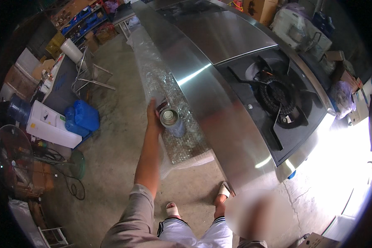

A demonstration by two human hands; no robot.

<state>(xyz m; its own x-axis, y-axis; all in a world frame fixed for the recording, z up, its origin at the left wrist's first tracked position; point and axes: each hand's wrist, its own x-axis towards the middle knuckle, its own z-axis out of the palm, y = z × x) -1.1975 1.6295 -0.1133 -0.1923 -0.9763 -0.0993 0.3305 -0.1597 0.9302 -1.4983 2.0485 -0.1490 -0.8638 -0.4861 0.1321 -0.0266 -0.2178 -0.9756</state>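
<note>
1. While the left hand (154, 117) is stretched out in front, its fingers are wrapped round a metal can (172, 122) – a silvery cylinder seen top-on, held just beside the steel edge.
2. Can hangs over a strip of bubble wrap (169, 99) lying on the concrete floor (115, 140) along the big stainless cooker (219, 82).
3. Right hand – can't tell its state, that lower-right patch is just a blur.
4. Cooker has a black burner (279, 97) set into its top.
5. Off to the left: blue jugs (82, 118), a white box-shaped appliance (51, 126) and a fan (12, 159).
</note>
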